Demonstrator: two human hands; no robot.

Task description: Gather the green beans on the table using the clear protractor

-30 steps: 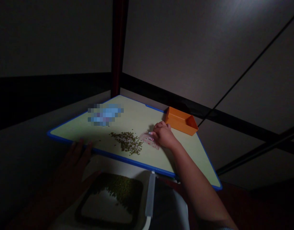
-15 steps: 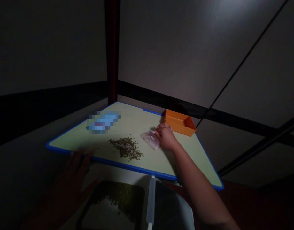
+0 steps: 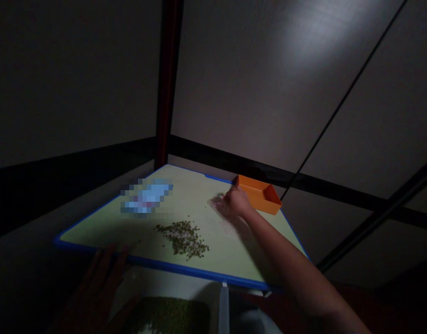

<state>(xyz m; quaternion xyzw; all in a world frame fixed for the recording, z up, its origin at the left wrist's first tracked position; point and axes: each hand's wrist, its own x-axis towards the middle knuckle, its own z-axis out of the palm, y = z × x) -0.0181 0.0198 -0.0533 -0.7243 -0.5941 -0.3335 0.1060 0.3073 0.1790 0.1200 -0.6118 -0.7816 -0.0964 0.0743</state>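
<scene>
One right-hand grip on clear plastic bag

Right hand curled downward, arm outstretched — left hand low, fingers spread

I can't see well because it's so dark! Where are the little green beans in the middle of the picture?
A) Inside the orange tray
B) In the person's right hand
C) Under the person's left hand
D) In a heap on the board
D: the small green beans lie in a heap on the blue-edged board, well apart from the orange tray.
</scene>
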